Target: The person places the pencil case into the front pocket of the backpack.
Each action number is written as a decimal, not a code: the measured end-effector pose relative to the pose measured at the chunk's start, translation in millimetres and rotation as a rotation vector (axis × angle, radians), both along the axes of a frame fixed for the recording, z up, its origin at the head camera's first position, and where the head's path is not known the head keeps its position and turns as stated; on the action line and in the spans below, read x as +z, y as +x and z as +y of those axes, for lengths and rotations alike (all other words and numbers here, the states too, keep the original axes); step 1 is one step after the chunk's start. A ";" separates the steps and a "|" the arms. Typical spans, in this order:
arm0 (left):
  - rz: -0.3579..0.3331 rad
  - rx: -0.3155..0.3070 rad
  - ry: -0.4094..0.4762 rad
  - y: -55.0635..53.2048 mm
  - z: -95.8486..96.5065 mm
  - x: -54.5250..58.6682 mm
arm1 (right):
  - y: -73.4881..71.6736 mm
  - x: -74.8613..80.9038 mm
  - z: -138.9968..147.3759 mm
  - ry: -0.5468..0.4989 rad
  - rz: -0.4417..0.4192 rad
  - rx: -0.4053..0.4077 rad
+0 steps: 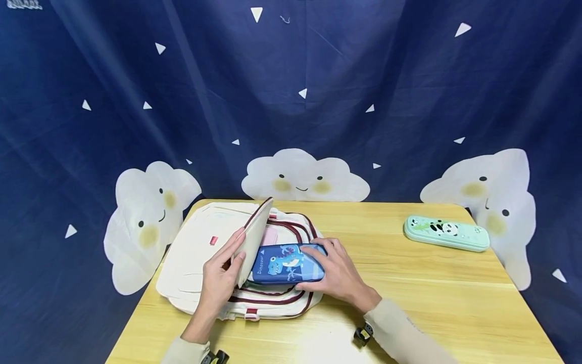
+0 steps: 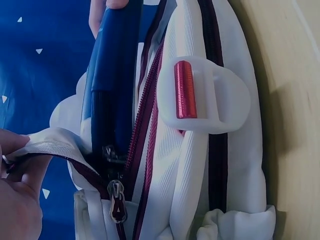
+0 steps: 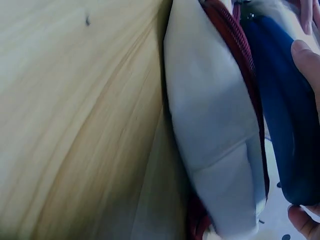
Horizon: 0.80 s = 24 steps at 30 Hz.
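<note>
A white backpack [image 1: 195, 253] with dark red zips lies on the table, its front pocket unzipped. My left hand [image 1: 220, 273] pinches the edge of the lifted pocket flap [image 1: 256, 237] and holds it up. In my right hand [image 1: 338, 270] is a blue pencil case [image 1: 288, 263] with a dinosaur picture, gripped by its sides. One end of the case sits inside the pocket opening, behind the flap. The left wrist view shows the case [image 2: 107, 75] beside the zip pull [image 2: 117, 200]. Something pink [image 1: 270, 235] shows inside the pocket.
A mint green pencil case [image 1: 445, 233] with pandas lies at the table's back right. The wooden table [image 1: 400, 293] ends at a dark blue curtain [image 1: 291, 76] printed with clouds and triangles. A white buckle [image 2: 225, 95] hangs on the backpack's side.
</note>
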State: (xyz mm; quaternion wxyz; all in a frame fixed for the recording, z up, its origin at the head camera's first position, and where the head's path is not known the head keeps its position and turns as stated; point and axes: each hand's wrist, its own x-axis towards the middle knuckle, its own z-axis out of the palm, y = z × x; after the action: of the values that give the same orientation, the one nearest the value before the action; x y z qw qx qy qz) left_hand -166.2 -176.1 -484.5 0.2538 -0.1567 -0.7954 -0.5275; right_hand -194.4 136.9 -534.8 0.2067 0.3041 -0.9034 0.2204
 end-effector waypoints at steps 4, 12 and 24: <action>0.002 -0.005 0.002 0.1 1.0 -0.2 | 2.9 2.0 -7.3 0.005 -0.012 -0.019; 0.009 -0.023 0.015 -0.8 3.9 -1.0 | 5.6 7.1 -27.0 0.021 -0.041 -0.057; -0.014 -0.030 0.014 -0.8 4.9 1.4 | 10.2 7.0 -51.4 0.016 -0.005 -0.092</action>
State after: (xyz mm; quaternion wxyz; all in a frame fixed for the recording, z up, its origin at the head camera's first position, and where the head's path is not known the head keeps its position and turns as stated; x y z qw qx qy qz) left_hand -166.9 -171.1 -483.1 0.2411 -0.1633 -0.7912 -0.5378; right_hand -184.2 85.5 -527.8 0.2119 0.2633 -0.9187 0.2042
